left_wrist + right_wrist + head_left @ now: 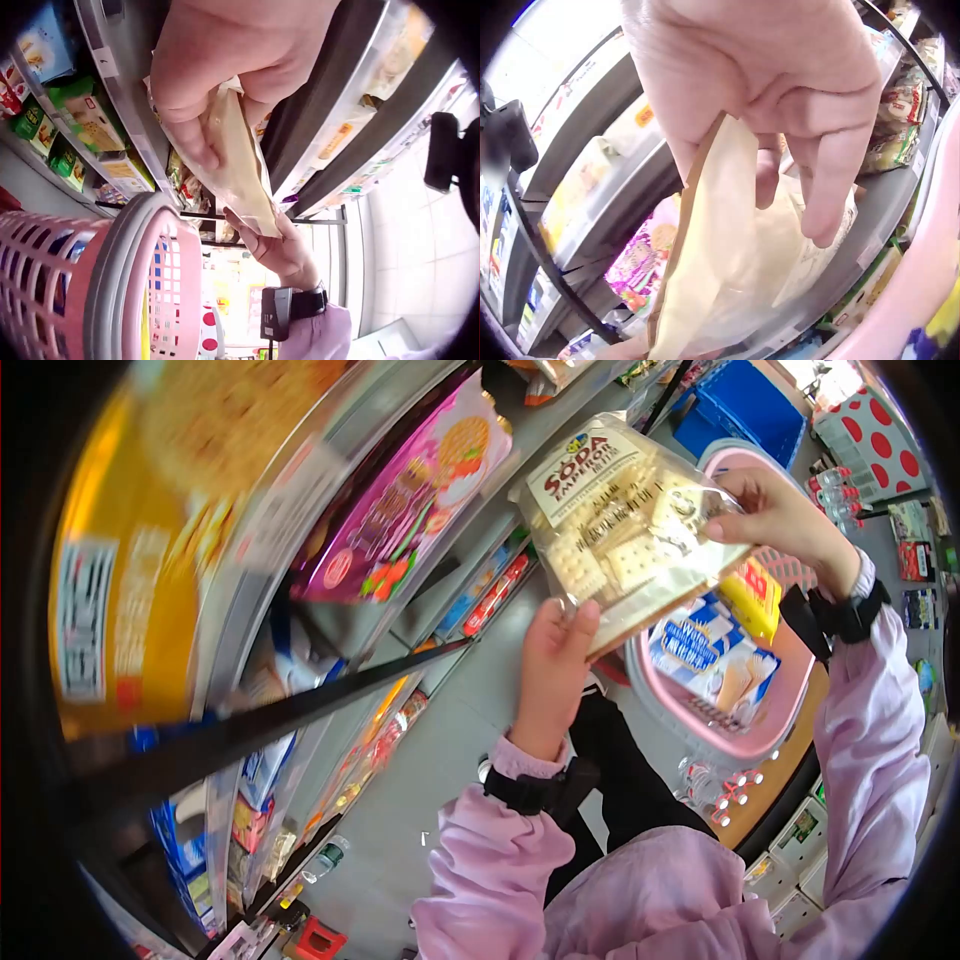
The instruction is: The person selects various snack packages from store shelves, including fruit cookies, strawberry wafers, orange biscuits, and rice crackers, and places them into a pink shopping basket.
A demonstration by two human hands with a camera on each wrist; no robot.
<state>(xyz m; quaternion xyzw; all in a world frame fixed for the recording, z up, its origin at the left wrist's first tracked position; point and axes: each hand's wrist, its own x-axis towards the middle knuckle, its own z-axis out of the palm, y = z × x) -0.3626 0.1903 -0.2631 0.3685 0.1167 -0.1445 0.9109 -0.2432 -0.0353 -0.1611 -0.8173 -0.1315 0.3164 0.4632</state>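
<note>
Both hands hold a clear bag of soda crackers [620, 510] at its opposite ends, label facing up in the head view. My left hand [550, 675] pinches the near lower corner, thumb on the front. At the far right side, my right hand [780, 520] grips the bag's edge, thumb also on top. The left wrist view shows the bag [229, 150] edge-on between thumb and fingers. In the right wrist view, the pale back of the bag [712, 247] lies against the right fingers.
Below the bag is a pink basket [738, 748] holding a blue wafer pack [705, 650] and a yellow pack [757, 600]. Shelves on the left carry a purple snack bag [410, 500] and a large yellow pack [130, 580]. A blue crate [740, 410] stands beyond; bottles [715, 785] sit low.
</note>
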